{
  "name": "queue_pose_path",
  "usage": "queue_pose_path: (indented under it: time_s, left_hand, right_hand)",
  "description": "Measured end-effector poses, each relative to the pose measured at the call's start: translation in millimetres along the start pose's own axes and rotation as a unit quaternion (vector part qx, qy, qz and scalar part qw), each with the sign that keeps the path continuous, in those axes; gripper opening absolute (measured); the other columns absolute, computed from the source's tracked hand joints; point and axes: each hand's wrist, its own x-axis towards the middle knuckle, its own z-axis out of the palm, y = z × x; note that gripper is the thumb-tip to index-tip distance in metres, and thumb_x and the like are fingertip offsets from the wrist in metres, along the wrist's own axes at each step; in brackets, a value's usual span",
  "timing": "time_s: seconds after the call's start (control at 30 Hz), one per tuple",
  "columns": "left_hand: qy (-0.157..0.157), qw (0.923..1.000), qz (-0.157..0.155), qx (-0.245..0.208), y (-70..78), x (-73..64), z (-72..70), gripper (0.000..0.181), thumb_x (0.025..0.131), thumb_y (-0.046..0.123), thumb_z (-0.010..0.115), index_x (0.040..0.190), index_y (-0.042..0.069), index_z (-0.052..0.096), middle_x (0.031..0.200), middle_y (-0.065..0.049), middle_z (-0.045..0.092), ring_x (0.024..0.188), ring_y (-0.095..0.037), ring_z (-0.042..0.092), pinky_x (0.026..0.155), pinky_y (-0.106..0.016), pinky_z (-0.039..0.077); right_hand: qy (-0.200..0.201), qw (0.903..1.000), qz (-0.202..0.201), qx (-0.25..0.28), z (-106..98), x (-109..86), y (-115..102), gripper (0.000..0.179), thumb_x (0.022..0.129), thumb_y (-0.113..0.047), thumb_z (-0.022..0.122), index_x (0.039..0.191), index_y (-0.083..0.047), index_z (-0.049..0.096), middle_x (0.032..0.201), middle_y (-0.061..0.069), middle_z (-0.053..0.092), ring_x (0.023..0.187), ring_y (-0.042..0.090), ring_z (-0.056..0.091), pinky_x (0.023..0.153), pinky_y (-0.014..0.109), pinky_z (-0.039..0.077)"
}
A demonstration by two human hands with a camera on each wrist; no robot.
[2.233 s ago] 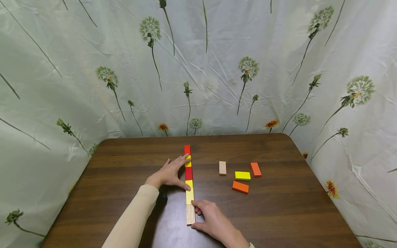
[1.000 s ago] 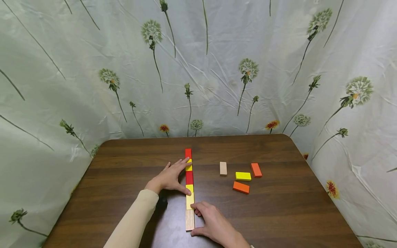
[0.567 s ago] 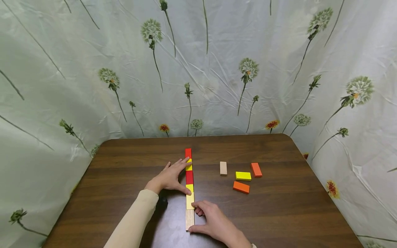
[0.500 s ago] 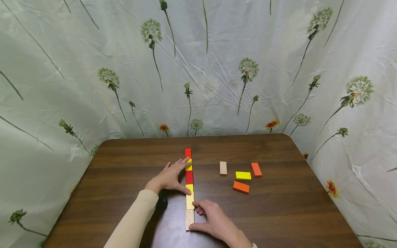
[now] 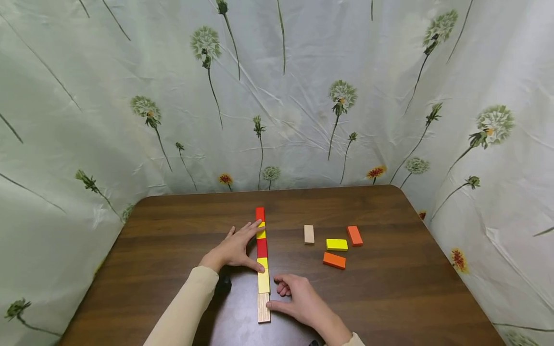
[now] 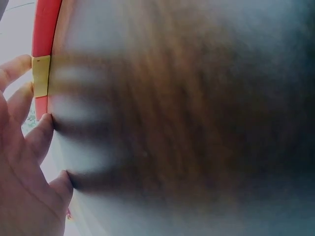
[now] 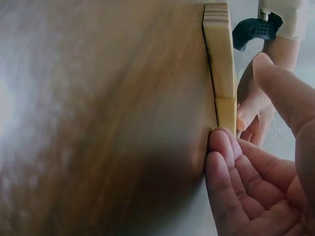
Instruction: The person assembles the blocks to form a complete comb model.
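A straight row of blocks lies end to end on the table: red (image 5: 259, 213), yellow (image 5: 261, 234), red (image 5: 261, 248), yellow (image 5: 262, 263), pale yellow (image 5: 263, 284) and, nearest, a striped wooden block (image 5: 263, 311). My left hand (image 5: 231, 250) spreads over the row from the left, fingertips at the far yellow block and thumb on the pale part. Its fingertips also meet the row in the left wrist view, by a yellow block (image 6: 41, 76). My right hand (image 5: 305, 300) holds nothing; its thumb reaches the striped block's right side, the other fingers loosely bent right of the row.
Several loose blocks lie right of the row: a plain wooden one (image 5: 309, 234), a yellow one (image 5: 336, 245) and two orange ones, one nearer (image 5: 334, 261) and one farther right (image 5: 355, 236). A flowered curtain (image 5: 294, 110) hangs behind the table's far edge.
The row has slid slightly toward me. My right index finger has drawn off the row to the right, and the thumb has moved from the striped block's near end to its side.
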Motion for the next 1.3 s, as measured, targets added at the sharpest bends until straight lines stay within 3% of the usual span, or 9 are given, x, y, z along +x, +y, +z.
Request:
queue_pose_path:
  time_s: [0.3, 0.5, 0.6, 0.8, 1.07, 1.3]
  left_hand:
    - [-0.01, 0.9999, -0.005, 0.0, 7.7, 3.4, 10.2, 0.118, 0.07, 0.065, 0.094, 0.166, 0.023, 0.042, 0.181, 0.0, 0.022, 0.169, -0.035, 0.018, 0.13, -0.076, 0.006]
    - [-0.01, 0.9999, -0.009, 0.005, 5.9, 4.3, 10.6, 0.118, 0.07, 0.066, 0.093, 0.167, 0.025, 0.041, 0.181, 0.001, 0.022, 0.169, -0.034, 0.018, 0.131, -0.075, 0.006]
    - [-0.01, 0.9999, -0.01, 0.008, 4.0, 2.9, 7.5, 0.117, 0.07, 0.066, 0.093, 0.167, 0.025, 0.041, 0.181, 0.001, 0.021, 0.169, -0.033, 0.018, 0.131, -0.075, 0.006]
    - [-0.006, 0.9999, -0.007, 0.013, 2.4, 1.8, 1.9, 0.117, 0.071, 0.067, 0.093, 0.167, 0.025, 0.041, 0.182, 0.001, 0.021, 0.169, -0.034, 0.018, 0.131, -0.075, 0.005]
    - [0.003, 0.9997, -0.009, 0.02, -1.4, -0.5, -2.2, 0.118, 0.07, 0.068, 0.093, 0.167, 0.024, 0.041, 0.181, 0.0, 0.022, 0.169, -0.034, 0.019, 0.13, -0.076, 0.006]
    - [0.001, 0.9999, -0.004, 0.014, -2.8, -2.6, -0.8, 0.118, 0.071, 0.068, 0.092, 0.167, 0.023, 0.041, 0.181, 0.001, 0.021, 0.169, -0.034, 0.017, 0.13, -0.076, 0.006]
  right_hand:
    - [0.007, 0.9994, -0.001, 0.033, -21.8, -4.5, 14.9, 0.048, 0.092, -0.031, 0.087, 0.126, 0.0, 0.073, 0.095, -0.003, 0.073, 0.08, 0.001, 0.063, 0.075, 0.018, 0.058]
    - [0.064, 0.9978, 0.015, -0.001, -58.1, -0.7, 24.7, 0.035, 0.092, -0.022, 0.086, 0.117, 0.0, 0.075, 0.091, -0.001, 0.073, 0.078, 0.008, 0.064, 0.071, 0.017, 0.057]
    - [0.078, 0.9968, 0.015, -0.008, -64.9, 1.4, 20.0, 0.029, 0.09, -0.019, 0.088, 0.11, -0.002, 0.077, 0.088, -0.001, 0.072, 0.076, 0.009, 0.062, 0.069, 0.018, 0.056]
    - [0.022, 0.9992, -0.022, -0.023, -49.8, 6.2, 9.6, 0.032, 0.088, -0.026, 0.09, 0.106, -0.003, 0.079, 0.087, -0.003, 0.072, 0.074, 0.003, 0.061, 0.069, 0.018, 0.057]
    - [0.013, 0.9984, -0.04, -0.038, -22.6, 7.5, -5.2, 0.033, 0.084, -0.033, 0.094, 0.096, -0.005, 0.08, 0.081, -0.004, 0.069, 0.07, 0.001, 0.056, 0.065, 0.018, 0.052]
    - [0.038, 0.9977, -0.004, -0.055, 5.4, 5.6, -17.1, 0.048, 0.079, -0.04, 0.097, 0.104, -0.002, 0.081, 0.073, -0.01, 0.062, 0.063, -0.003, 0.049, 0.059, 0.018, 0.047]
